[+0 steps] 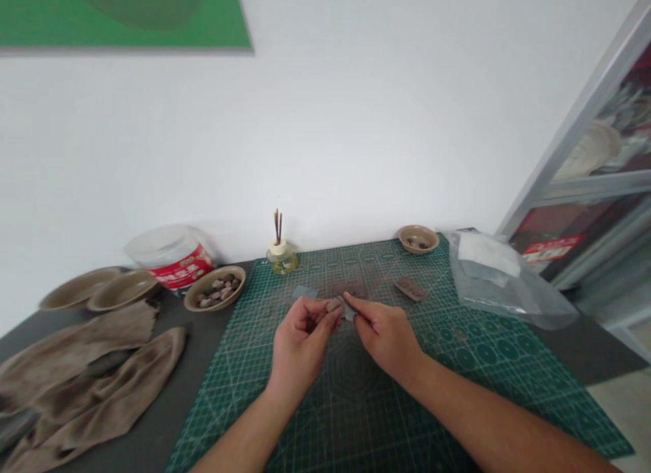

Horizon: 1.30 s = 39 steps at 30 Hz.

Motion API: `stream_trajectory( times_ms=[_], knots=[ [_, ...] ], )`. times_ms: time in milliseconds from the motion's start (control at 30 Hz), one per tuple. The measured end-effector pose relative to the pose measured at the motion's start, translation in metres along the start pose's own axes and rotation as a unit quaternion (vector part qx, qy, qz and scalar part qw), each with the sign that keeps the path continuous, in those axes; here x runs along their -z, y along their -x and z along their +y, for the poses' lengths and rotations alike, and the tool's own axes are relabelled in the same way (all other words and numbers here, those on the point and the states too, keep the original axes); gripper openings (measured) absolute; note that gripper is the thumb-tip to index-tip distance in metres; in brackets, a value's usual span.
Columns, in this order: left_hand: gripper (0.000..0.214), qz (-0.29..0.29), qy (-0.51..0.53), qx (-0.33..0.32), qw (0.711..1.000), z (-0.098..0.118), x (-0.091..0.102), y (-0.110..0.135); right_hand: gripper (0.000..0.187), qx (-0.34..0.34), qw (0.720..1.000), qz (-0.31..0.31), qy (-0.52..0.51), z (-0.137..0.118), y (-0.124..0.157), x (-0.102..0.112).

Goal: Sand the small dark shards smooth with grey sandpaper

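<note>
Two bare hands met over the green cutting mat [239, 385], near the middle of the work surface. Left hand [305, 347]: thumb and fingers pinched a small brownish pebble [333, 305], held above the mat. Right hand [389, 337]: thumb and forefinger pinched a thin grey scrap [348, 313] just beside the pebble; I could not tell whether the two touched, nor what the scrap was made of. Just beyond the left hand lay a blue-grey sheet [304, 292]; farther right, a flat brown piece [409, 289] with dark marks lay on the mat. Far side, left to right: a tan bowl [189, 300] of mixed pebbles, a reed diffuser [282, 261], and a smaller bowl [418, 250] with a few dark bits. A clear plastic bag [508, 290] lay at far right; a crumpled brown cloth [132, 391] lay at near left.
</note>
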<state>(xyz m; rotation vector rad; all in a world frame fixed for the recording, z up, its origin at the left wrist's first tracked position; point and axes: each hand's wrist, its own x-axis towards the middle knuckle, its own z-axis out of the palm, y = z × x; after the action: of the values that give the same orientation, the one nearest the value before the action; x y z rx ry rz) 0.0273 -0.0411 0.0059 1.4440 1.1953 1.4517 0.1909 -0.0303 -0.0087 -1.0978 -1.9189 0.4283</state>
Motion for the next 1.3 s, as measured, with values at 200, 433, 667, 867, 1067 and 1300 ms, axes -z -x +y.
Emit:
stream_trajectory(
  times_ms=[200, 433, 667, 867, 1067, 1300],
  knots=[
    [0.013, -0.024, 0.014, -0.007, 1.000, -0.003, -0.001, -0.003, 0.043, -0.024, 0.998, 0.037, -0.039, 0.003, -0.004, 0.004],
    [0.022, -0.051, 0.032, 0.050, 0.997, -0.002, 0.001, -0.008, 0.044, -0.012, 0.997, 0.060, -0.048, 0.006, -0.005, 0.005],
    [0.012, -0.087, -0.004, 0.059, 0.994, -0.002, 0.003, -0.004, 0.054, 0.099, 0.995, 0.010, -0.026, -0.002, -0.001, 0.006],
    [0.012, -0.077, -0.044, 0.037, 0.995, -0.002, 0.004, -0.001, 0.050, 0.128, 0.991, -0.023, 0.025, -0.003, 0.003, 0.004],
    [0.016, -0.079, 0.001, 0.051, 0.996, 0.003, 0.001, 0.001, 0.051, 0.143, 0.988, -0.015, 0.052, -0.005, 0.006, 0.004],
    [0.018, -0.084, 0.010, 0.043, 0.995, -0.001, 0.002, 0.002, 0.051, 0.162, 0.984, -0.016, 0.076, -0.008, 0.007, 0.006]
  ],
)
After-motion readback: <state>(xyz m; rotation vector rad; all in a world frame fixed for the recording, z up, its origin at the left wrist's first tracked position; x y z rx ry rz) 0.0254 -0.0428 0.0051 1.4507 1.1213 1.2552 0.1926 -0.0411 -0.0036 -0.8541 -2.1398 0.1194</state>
